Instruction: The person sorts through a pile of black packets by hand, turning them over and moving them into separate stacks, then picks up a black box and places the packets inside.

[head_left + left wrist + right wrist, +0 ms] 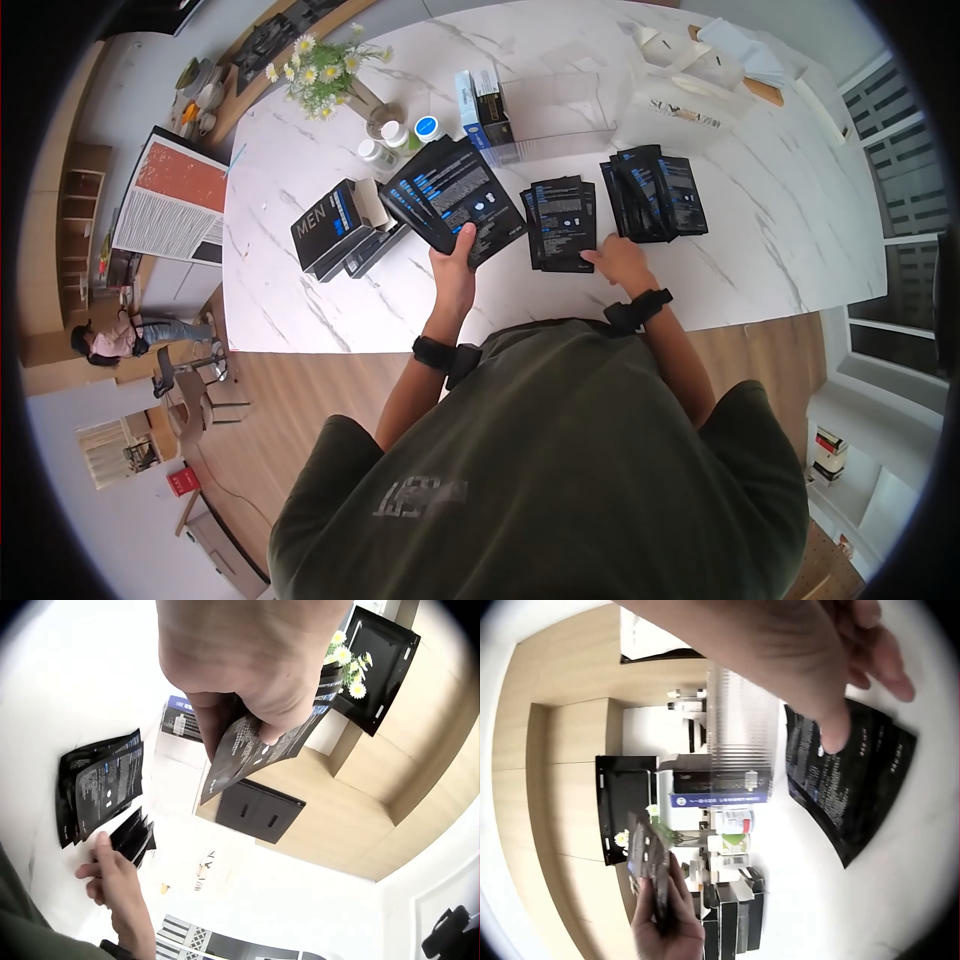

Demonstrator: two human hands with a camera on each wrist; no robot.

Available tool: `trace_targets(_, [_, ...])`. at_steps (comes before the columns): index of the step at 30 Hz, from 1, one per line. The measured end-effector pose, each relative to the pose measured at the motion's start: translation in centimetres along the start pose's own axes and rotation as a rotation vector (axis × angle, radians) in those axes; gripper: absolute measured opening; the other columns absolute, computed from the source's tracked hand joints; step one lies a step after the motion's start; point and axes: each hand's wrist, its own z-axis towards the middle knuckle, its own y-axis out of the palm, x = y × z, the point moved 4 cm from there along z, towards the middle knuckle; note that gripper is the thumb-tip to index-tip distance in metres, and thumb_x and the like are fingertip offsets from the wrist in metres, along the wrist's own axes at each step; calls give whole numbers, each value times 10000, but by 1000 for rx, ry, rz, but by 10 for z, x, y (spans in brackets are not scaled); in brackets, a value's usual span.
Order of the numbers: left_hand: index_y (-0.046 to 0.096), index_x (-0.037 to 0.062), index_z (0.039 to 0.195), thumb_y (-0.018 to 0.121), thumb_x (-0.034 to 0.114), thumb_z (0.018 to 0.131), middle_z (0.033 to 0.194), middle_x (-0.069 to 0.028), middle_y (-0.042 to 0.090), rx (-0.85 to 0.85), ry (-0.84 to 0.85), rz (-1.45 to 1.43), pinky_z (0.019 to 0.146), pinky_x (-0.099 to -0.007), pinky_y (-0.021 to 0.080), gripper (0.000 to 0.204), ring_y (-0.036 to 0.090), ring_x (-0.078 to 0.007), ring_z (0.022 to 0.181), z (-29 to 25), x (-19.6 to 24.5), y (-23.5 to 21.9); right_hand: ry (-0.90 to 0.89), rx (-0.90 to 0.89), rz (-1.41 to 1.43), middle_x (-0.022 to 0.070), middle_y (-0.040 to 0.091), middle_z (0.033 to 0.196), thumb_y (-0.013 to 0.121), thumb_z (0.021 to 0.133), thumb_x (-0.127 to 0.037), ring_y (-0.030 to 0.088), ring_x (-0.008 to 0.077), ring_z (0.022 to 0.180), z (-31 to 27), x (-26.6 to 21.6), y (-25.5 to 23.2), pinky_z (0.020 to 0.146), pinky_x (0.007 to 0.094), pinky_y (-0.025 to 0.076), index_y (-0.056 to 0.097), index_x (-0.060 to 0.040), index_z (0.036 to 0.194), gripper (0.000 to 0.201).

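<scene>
My left hand [455,275] grips a fanned stack of black packets [450,195] with white and blue print, thumb on the top face. In the left wrist view, the stack is tilted and held above the table. My right hand [624,265] is at the lower right corner of the middle pile of black packets [560,225]. Its thumb [835,735] lies on the pile in the right wrist view, with the other fingers spread beyond the edge. Another pile of black packets [683,195] lies farther right, loosely overlapped.
Black boxes marked MEN [330,225] stand at left, one with an open flap. Behind are white bottles [395,135], a flower vase [375,105], a blue and black box [484,105], a clear tray [560,148] and a white paper bag [675,80]. A person [110,343] is at far left.
</scene>
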Motion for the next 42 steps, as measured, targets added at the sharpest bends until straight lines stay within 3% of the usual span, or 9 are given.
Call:
trace_targets(2, [536, -15, 1167, 676, 101, 845, 1094, -79, 618, -23, -13, 38, 867, -302, 493, 369, 607, -168, 960, -3, -1, -2, 6, 173, 13, 157, 654, 725, 581, 857, -510, 668, 267, 699, -4, 1, -3, 643, 413, 521, 589, -9, 855, 501])
trace_targets(6, [573, -16, 1133, 711, 88, 811, 1073, -68, 632, -128, -81, 155, 867, -291, 470, 366, 599, -153, 950, -8, -17, 8, -243, -99, 788, 122, 636, 713, 648, 850, -402, 633, 180, 631, -26, -53, -40, 537, 330, 518, 555, 6, 962, 433])
trace_targets(13, [508, 4, 1204, 571, 243, 926, 1095, -82, 621, -143, -197, 129, 823, -308, 513, 373, 618, -172, 962, -14, -24, 25, -251, -65, 996, 80, 603, 703, 658, 860, -308, 573, 126, 527, -25, -78, -22, 452, 264, 521, 577, 46, 959, 376])
trace_targets(19, [480, 13, 1214, 563, 229, 929, 1103, -107, 616, -72, -117, 81, 802, -344, 563, 367, 643, -197, 954, -4, -16, 3, -86, 21, 824, 107, 620, 728, 638, 871, -330, 618, 160, 562, -1, -29, -1, 452, 308, 520, 582, 41, 952, 383])
trace_targets(23, [510, 4, 1187, 622, 119, 886, 1091, -96, 618, -34, -104, 49, 819, -319, 544, 340, 632, -188, 952, -4, -13, -1, 39, 102, 165, 150, 630, 688, 549, 884, -488, 668, 308, 628, 5, 5, 14, 555, 375, 527, 556, 17, 893, 505])
trace_targets(26, [542, -24, 1150, 658, 81, 856, 1080, -79, 623, -52, -105, 74, 832, -298, 512, 333, 616, -166, 941, -10, -18, 1, 2, 439, 70, 142, 620, 642, 544, 878, -511, 664, 296, 615, -2, -1, -9, 581, 373, 530, 543, 32, 867, 543])
trace_targets(32, [561, -31, 1123, 644, 101, 868, 1042, -72, 634, -173, -125, 217, 846, -283, 482, 299, 604, -143, 931, -15, -35, 16, -377, -121, 656, 102, 610, 621, 620, 863, -424, 605, 198, 497, -25, -72, -20, 471, 321, 488, 586, 51, 859, 476])
trace_targets(35, [530, -21, 1158, 582, 208, 923, 1063, -74, 619, -175, -142, 183, 840, -295, 500, 332, 607, -158, 952, -13, -35, 17, -287, -194, 1015, 82, 610, 622, 666, 846, -352, 578, 160, 456, -19, -72, 3, 440, 287, 464, 610, 48, 859, 403])
trace_targets(42, [498, 16, 1194, 575, 204, 926, 1108, -90, 608, -73, -124, 81, 835, -338, 538, 337, 622, -189, 977, -3, -12, -5, -15, -29, 664, 105, 642, 646, 586, 891, -384, 618, 186, 487, 10, 6, 25, 511, 316, 496, 603, 26, 820, 416])
